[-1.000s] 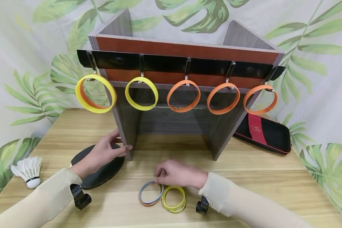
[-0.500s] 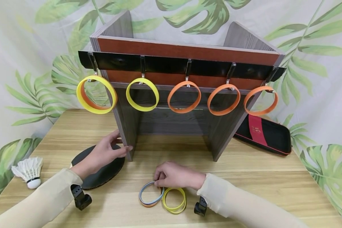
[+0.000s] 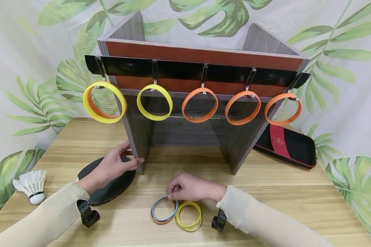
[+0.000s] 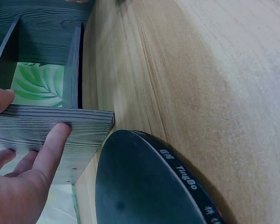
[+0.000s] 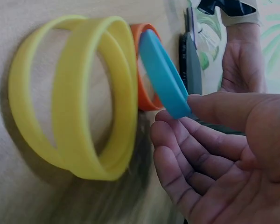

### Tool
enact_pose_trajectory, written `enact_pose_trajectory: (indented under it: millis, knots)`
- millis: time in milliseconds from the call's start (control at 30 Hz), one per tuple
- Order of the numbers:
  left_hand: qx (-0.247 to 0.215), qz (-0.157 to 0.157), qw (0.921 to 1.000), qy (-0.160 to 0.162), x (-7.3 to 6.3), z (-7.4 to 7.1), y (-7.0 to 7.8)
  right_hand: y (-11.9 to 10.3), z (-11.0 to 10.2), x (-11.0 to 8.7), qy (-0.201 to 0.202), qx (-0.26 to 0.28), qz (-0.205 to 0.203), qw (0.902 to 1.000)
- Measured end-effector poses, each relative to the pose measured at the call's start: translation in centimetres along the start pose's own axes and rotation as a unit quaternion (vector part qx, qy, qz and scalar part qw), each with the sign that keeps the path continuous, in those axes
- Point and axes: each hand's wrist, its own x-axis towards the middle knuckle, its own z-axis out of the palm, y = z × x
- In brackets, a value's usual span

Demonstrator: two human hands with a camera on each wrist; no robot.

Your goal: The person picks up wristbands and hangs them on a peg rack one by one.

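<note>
Between thumb and index finger, my right hand pinches the edge of a light blue silicone wristband. That band is tilted, with an orange wristband just beneath it on the table. Two yellow wristbands lie overlapping beside them. My left hand grips the front edge of the grey wooden stand's left side panel, thumb on the inner face and fingers outside. Along the stand's front, yellow and orange wristbands hang from metal hooks on a black strip.
Under my left forearm lies a black table tennis paddle, touching or close to the panel. A shuttlecock rests at the table's left edge. At the right, behind the stand's leg, is a black case with a red band.
My right hand has risen very slightly, and the blue band's edge has lifted a little from the orange one. My left hand keeps its hold on the panel.
</note>
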Motion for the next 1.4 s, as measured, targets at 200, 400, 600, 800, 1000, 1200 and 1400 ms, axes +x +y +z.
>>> enact_pose_trajectory:
  millis: [200, 400, 600, 800, 1000, 1200, 1400]
  knots:
    - [0.001, 0.0, 1.0, -0.001, 0.0, 0.0, 0.1, 0.0, -0.7, -0.3, -0.021, 0.042, 0.005, 0.9989]
    - [-0.001, 0.0, 1.0, -0.001, 0.0, 0.0, 0.1, -0.2, -1.2, -0.6, -0.042, 0.1, 0.002, 0.9941]
    - [-0.004, 0.006, 1.0, 0.002, 0.0, 0.1, 0.1, -1.8, -1.7, -1.1, -0.052, 0.174, -0.041, 0.9825]
    - [-0.004, 0.008, 1.0, 0.004, 0.0, 0.1, 0.1, -4.5, -2.2, -1.8, -0.002, 0.194, -0.101, 0.9758]
    - [0.015, 0.011, 0.9998, 0.006, 0.0, 0.0, 0.1, -6.8, -3.1, -2.9, 0.074, 0.237, -0.136, 0.9591]
    - [0.003, 0.02, 0.9998, 0.001, 0.0, 0.1, -0.2, -8.2, -3.7, -3.7, 0.173, 0.3, -0.188, 0.9192]
    - [0.017, 0.01, 0.9997, 0.011, -0.2, 0.0, 0.1, -9.9, -4.2, -4.3, 0.245, 0.319, -0.263, 0.8768]
